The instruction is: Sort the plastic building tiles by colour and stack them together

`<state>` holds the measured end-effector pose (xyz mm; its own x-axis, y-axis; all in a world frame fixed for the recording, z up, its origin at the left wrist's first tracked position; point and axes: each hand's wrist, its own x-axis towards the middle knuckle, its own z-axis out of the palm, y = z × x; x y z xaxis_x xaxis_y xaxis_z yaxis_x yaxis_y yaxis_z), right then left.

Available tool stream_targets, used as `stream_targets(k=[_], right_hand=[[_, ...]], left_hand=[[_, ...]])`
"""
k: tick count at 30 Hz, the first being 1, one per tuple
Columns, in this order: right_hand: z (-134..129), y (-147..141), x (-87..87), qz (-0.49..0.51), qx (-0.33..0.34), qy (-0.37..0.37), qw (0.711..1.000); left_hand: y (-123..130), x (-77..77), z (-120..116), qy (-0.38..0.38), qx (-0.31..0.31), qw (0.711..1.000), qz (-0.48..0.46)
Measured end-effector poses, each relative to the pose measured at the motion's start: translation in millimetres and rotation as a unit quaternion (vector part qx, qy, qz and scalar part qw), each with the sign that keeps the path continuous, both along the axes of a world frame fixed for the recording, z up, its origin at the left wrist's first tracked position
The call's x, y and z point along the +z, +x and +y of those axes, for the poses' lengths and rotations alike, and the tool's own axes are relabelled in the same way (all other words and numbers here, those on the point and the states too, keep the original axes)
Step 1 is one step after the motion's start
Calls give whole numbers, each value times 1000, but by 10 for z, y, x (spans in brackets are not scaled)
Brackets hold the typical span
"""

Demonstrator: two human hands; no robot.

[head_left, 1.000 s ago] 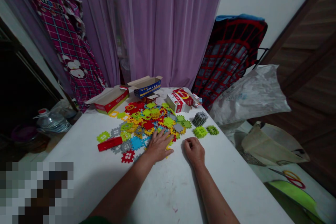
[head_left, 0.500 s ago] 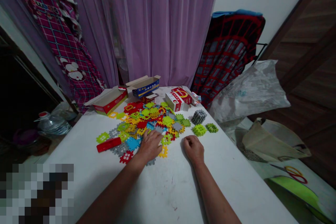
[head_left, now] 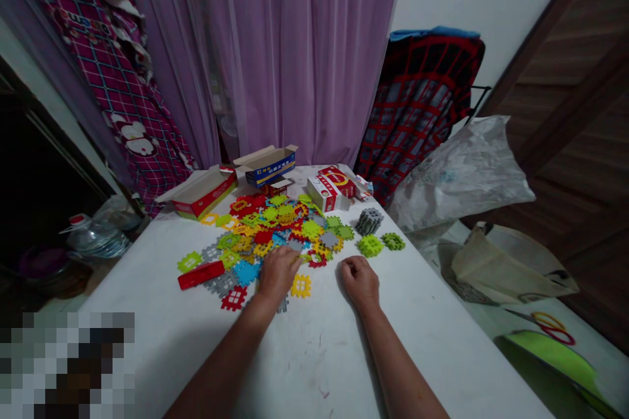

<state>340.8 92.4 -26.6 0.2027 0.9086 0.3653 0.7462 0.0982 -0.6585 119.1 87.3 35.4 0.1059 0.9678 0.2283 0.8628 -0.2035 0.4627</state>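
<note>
My left hand (head_left: 281, 273) is at the near edge of a loose pile of colourful plastic interlocking tiles (head_left: 263, 236). Its fingers pinch the edge of a lime-green tile (head_left: 305, 258), seen nearly edge-on. A yellow tile (head_left: 301, 286) with a windowed middle lies flat on the table just right of that hand. My right hand (head_left: 360, 278) rests on the tabletop in a loose fist, and no tile shows in it. Beyond it sit a stack of grey tiles (head_left: 369, 221), a stack of lime-green tiles (head_left: 370, 246) and darker green tiles (head_left: 394, 241).
A long red piece (head_left: 200, 274) lies at the pile's left. Open cardboard boxes, one red (head_left: 205, 194), one blue (head_left: 270, 167) and one red-and-white (head_left: 332, 188), stand along the back of the white table (head_left: 314, 353). Scissors (head_left: 553, 327) lie off to the right, beyond the table.
My left hand has closed on the lime-green tile, which lay flat near the yellow tile and is now tilted up. My right hand has stayed in place.
</note>
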Motion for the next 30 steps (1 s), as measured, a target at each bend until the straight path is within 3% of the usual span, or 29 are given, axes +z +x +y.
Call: stream_targets(k=[2,6,12,16,19,21,25,27,30], right_hand=[[5,5,-4,5,1,-1,1000],[8,9,4,5,1,0,1000],[-4,2,10,2,3,8,1000],[-12,-3,6,-7,7,15,1000],[-16,-4,10,-10,4,11,1000],[-18,-3,13,-13,4,8,1000],[-20,1,11,-15,2,6,1000],[-19,4,7,-13,3,9,1000],[-15,11,3,-7,10,9,1000]], left_hand=[[-95,-47,4,-35,62,990,-126],[-263,-133,65,-152,167,908,-354],[-324,-177,79,-190,164,861,-443],[-225,-185,28,-195,148,849,-469],[-167,-176,3,-183,141,852,-469],[-160,-184,-22,-131,134,875,-446],[-184,-281,-127,65,37,973,-221],[-193,-335,-196,80,-1,992,-99],[-207,-342,-291,57,-5,998,-5]])
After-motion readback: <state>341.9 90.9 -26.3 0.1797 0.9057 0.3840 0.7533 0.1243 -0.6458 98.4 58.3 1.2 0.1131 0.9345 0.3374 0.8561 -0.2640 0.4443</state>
